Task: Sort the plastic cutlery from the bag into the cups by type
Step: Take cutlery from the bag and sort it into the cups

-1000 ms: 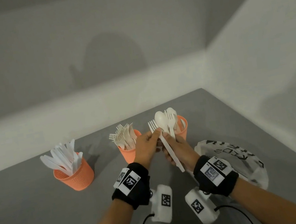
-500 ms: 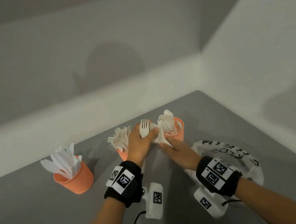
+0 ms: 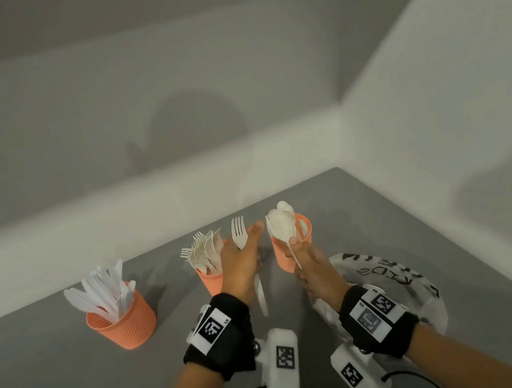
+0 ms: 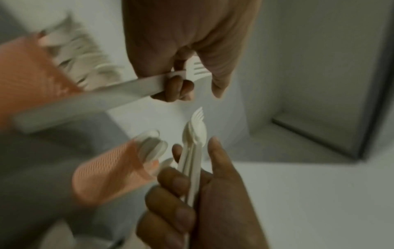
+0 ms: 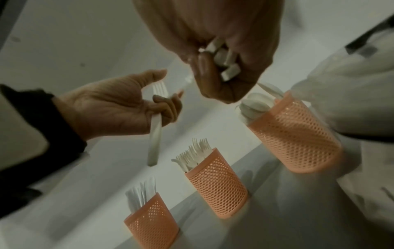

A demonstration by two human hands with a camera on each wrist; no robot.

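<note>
My left hand [image 3: 242,263] grips one light, stiff fork [image 3: 240,236] at its neck, and my right hand [image 3: 313,268] pinches several slippery handles together.

**Both hands raised, each closed on white plastic cutlery**

The left hand [image 3: 240,263] is held up with its back toward the head camera, thumb out to the side, the other fingers curled round the neck of a single white plastic fork [image 3: 240,236] whose tines point up. The right hand [image 3: 309,261] is just beside it, apart from it, fingers wrapped round the handles of a small bunch of white plastic cutlery [image 3: 281,223]. Both wrists wear black bands with printed marker tags; both forearms are bare.
</note>
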